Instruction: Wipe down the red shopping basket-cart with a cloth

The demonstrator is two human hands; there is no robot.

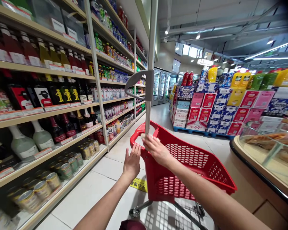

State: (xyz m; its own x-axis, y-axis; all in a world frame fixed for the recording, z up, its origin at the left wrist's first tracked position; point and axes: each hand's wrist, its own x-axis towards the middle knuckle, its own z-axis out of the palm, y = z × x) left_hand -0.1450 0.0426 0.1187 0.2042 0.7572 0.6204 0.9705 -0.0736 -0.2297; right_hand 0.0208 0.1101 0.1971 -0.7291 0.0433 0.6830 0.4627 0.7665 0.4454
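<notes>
A red plastic shopping cart basket (194, 159) stands in the aisle in front of me on a grey wheeled frame. A grey pole (150, 64) with a curved handle rises from its near rim. My right hand (156, 148) rests on the rim at the foot of the pole, fingers curled over the edge. My left hand (132, 161) hovers just left of the basket's near corner, fingers stretched out and holding nothing. The basket looks empty.
Shelves (50, 111) of bottles, jars and cans line the left side. Stacked drink cartons (218, 108) stand ahead on the right, with fridges (162, 84) behind. A glass-fronted food counter (266, 150) juts in at right. A yellow floor sticker (139, 184) lies under the cart.
</notes>
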